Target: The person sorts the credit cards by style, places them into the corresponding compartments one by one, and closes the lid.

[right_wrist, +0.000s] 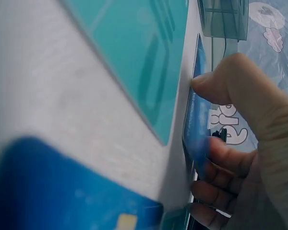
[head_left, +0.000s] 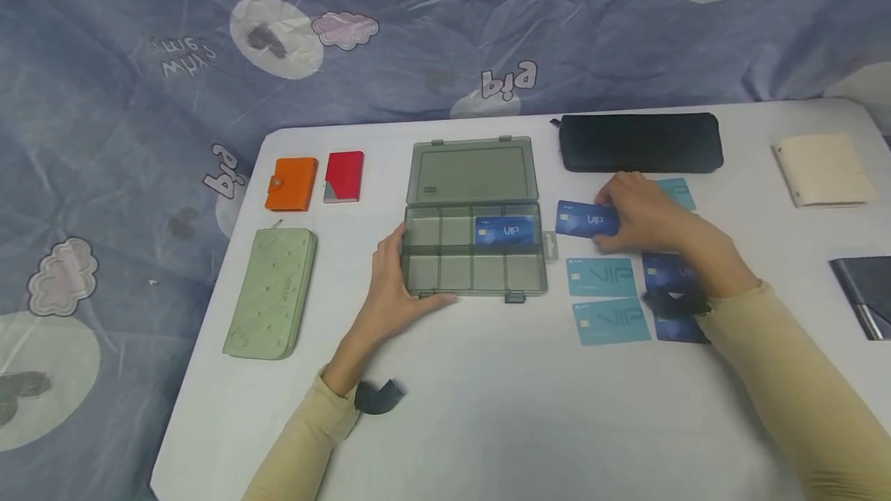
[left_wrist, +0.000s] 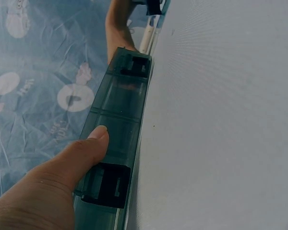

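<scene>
Head view: On a white table, my left hand is spread wide at the near left corner of an open, divided green box, fingers along its left wall, thumb along its front; it touches the box without closing round it. My right hand pinches one end of a blue VIP card between thumb and fingers, just right of the box. A second blue card lies in the right half of the box's rear row. Nearer me, two teal cards lie beside two blue cards partly hidden by my right arm; a third teal card shows behind my right hand. A black pouch lies farther back.

Left wrist view: My thumb rests against the front wall, between two dark latches; my other fingers are out of sight.

Right wrist view: The pinched card is seen nearly edge-on, thumb on one face, fingers toward the other; whether it touches the table I cannot tell. A teal card and a blurred blue one lie in the foreground.
</scene>
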A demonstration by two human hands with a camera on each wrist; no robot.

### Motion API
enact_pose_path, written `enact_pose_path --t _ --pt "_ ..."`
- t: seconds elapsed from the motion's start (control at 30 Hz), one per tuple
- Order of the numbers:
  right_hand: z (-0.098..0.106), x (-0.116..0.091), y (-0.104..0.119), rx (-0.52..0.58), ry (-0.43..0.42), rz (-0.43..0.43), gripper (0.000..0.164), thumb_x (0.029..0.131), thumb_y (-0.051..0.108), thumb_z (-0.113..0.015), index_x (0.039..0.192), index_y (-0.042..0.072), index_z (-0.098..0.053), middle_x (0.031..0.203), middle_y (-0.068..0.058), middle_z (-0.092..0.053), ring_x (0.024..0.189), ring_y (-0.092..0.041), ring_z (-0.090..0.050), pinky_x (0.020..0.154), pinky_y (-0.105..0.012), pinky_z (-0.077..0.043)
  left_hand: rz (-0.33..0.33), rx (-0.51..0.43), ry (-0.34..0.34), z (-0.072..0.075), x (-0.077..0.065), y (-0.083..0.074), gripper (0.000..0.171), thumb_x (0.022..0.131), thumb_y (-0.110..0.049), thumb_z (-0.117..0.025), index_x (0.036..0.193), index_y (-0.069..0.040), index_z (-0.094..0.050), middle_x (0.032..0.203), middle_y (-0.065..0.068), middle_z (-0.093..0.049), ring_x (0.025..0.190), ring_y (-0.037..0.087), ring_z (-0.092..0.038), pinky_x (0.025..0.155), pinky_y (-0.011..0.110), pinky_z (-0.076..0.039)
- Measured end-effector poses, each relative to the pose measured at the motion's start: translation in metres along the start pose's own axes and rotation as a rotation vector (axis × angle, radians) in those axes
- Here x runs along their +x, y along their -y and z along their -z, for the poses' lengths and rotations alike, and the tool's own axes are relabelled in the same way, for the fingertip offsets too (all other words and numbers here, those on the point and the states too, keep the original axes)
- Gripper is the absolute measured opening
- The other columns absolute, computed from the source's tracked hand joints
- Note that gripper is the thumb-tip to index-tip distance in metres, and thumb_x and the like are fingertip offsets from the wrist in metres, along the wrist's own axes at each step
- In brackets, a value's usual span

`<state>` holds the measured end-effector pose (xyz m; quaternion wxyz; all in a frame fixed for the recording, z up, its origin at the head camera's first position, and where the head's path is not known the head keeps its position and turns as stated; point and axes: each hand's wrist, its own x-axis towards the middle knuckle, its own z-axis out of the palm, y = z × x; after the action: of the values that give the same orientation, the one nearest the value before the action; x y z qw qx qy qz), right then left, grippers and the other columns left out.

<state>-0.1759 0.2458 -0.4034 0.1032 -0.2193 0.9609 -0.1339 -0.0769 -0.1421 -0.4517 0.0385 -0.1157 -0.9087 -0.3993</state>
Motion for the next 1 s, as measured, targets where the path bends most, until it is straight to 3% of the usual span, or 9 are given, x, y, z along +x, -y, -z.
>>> enact_pose_path --t 0.17,0.33,0.63,0.8,1.0 --pt "0.001 -0.003 0.0 0.068 0.03 -0.041 0.063 0.069 0.032 -0.078 0.114 -0.001 -0.048 0.107 -0.016 -0.054 0.096 -0.029 -0.047 0.089 -0.048 -0.039 -0.001 0.002 0.004 -0.002 0.0 0.0 0.119 0.06 -0.052 -0.081 0.148 -0.011 -0.012 0.143 0.008 -0.028 0.127 0.021 -0.025 0.099 0.045 -0.034" --pt "0.003 -0.006 0.004 0.087 0.045 -0.019 0.067 0.071 0.03 -0.078 0.121 -0.001 -0.047 0.113 -0.019 -0.057 0.103 -0.032 -0.053 0.093 -0.053 -0.04 -0.002 0.007 -0.005 -0.001 0.0 0.0 0.119 0.06 -0.052 -0.081 0.148 -0.011 -0.012 0.142 0.009 -0.028 0.127 0.021 -0.026 0.099 0.045 -0.034" --pt "0.011 -0.014 0.001 0.175 -0.03 0.029 0.067 0.072 0.029 -0.079 0.123 -0.001 -0.048 0.118 -0.019 -0.053 0.11 -0.035 -0.048 0.098 -0.053 -0.034 0.001 0.016 -0.003 0.0 0.0 -0.001 0.12 0.06 -0.053 -0.081 0.148 -0.012 -0.011 0.143 0.009 -0.027 0.127 0.021 -0.026 0.1 0.045 -0.033" --pt "0.028 -0.018 0.017 0.193 -0.087 0.036 0.066 0.07 0.029 -0.081 0.122 0.003 -0.05 0.116 -0.016 -0.054 0.104 -0.032 -0.049 0.093 -0.053 -0.038 -0.006 0.019 -0.008 0.0 0.0 -0.001 0.12 0.06 -0.053 -0.081 0.148 -0.011 -0.012 0.142 0.01 -0.027 0.126 0.022 -0.027 0.1 0.045 -0.033" --pt "0.026 -0.006 0.049 0.2 -0.082 0.15 0.061 0.069 0.029 -0.082 0.119 0.009 -0.054 0.112 -0.006 -0.054 0.104 -0.023 -0.046 0.093 -0.048 -0.04 -0.008 0.014 -0.012 0.0 0.0 -0.001 0.119 0.06 -0.052 -0.081 0.148 -0.01 -0.013 0.142 0.01 -0.028 0.126 0.022 -0.027 0.099 0.045 -0.034"
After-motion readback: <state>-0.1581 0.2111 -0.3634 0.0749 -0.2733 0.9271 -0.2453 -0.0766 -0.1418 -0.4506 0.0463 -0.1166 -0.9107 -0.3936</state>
